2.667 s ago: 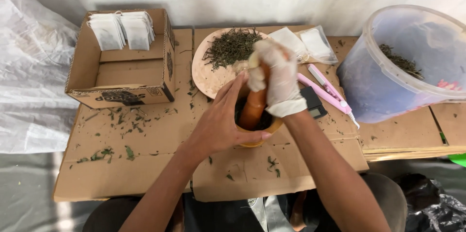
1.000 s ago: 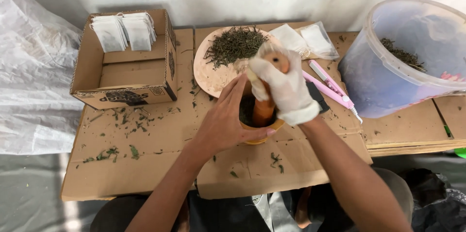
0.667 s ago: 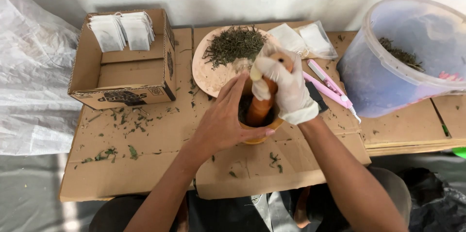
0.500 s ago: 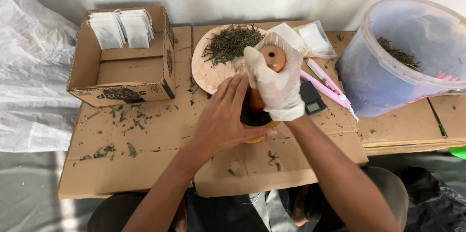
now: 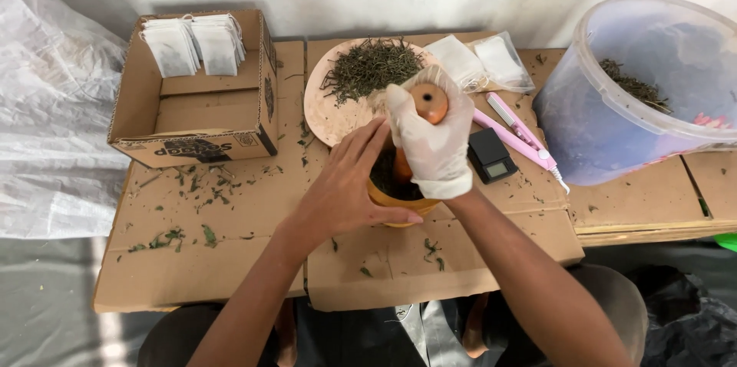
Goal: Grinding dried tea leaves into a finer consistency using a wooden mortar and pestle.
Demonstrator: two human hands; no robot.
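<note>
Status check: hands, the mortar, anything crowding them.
Left hand bare, cupping mortar. Right hand gloved, gripping pestle upright in mortar. Plate of dried leaves and small scale close by, not blocking.

**A makeshift herb-packing spot**

The place looked like an improvised home workshop. Flattened cardboard (image 5: 230, 252) served as the worktop, strewn with leaf bits. A box (image 5: 192, 117) at far left held tea bags (image 5: 193, 44); a plate (image 5: 330, 110) of dried leaves (image 5: 371, 67), a scale (image 5: 491, 158) and a tub (image 5: 614, 106) stood right.
</note>
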